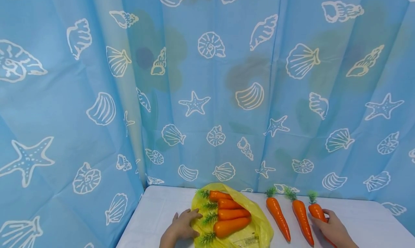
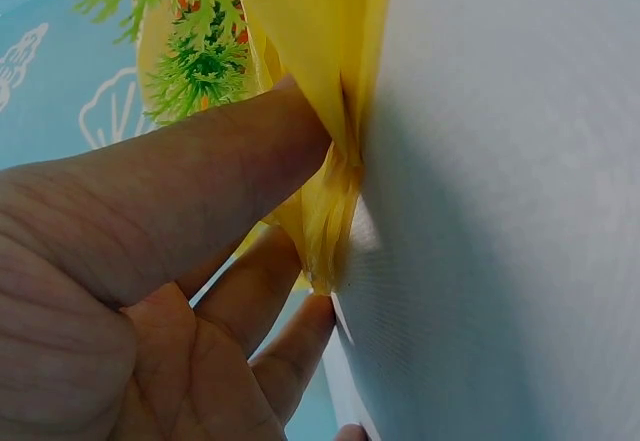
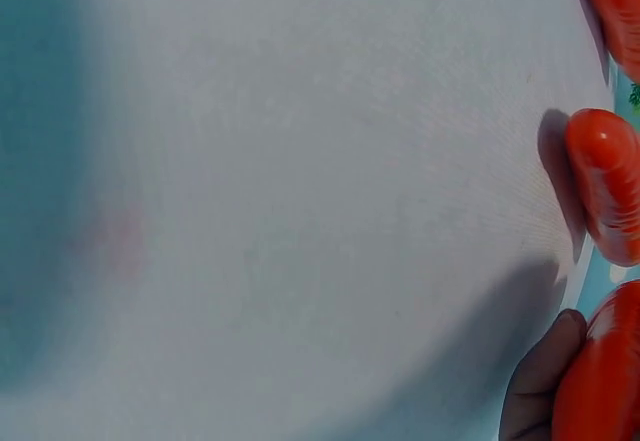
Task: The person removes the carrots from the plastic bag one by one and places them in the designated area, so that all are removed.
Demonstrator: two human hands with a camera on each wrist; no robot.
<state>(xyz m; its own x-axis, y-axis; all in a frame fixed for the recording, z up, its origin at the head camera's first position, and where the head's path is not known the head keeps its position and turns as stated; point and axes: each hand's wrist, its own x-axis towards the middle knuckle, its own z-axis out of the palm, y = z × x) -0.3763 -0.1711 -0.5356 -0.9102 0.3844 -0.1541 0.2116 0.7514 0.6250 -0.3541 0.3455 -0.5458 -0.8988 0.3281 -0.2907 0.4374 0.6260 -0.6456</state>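
A yellow plastic bag [image 1: 266,224] lies on the table with several shiny toy carrots [image 1: 232,227] on it, their green tops pointing left. At the bag's left edge, my left hand [image 1: 182,224] pinches the gathered yellow plastic [image 2: 335,196]; one fingertip is hidden behind a fold. To the right of the bag, my right hand [image 1: 334,227] grips the rightmost toy carrot [image 1: 316,211], thumb on one side and fingers on the other. In the right wrist view, that carrot [image 3: 605,386] shows beside a finger at the lower right corner.
Two more toy carrots, a left one [image 1: 278,219] and a middle one [image 1: 301,221], lie side by side between the bag and my right hand. A white cloth covers the table [image 1: 155,208]. A blue shell-patterned curtain [image 1: 207,132] hangs behind and at the left.
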